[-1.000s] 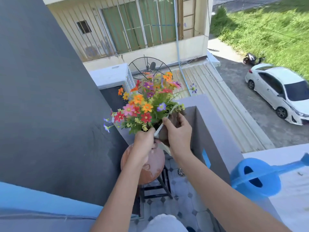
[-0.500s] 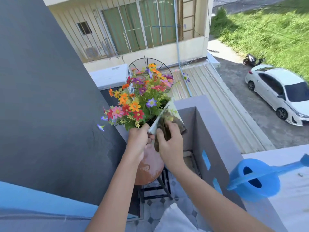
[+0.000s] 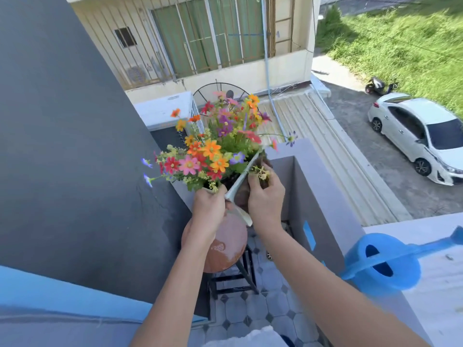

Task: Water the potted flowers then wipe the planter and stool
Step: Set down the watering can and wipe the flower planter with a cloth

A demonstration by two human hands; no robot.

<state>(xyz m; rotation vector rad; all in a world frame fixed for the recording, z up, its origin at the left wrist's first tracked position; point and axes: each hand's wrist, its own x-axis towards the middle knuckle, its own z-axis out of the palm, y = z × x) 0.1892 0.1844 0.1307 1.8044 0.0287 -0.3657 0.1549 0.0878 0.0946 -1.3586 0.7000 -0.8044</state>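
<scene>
Flowers (image 3: 213,146) in tilted, perhaps white planter (image 3: 241,179)

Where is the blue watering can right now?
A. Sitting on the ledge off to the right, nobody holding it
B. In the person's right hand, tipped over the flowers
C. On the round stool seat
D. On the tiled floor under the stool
A: the blue watering can sits on the pale ledge, while both the left hand and right hand are at the planter.
</scene>
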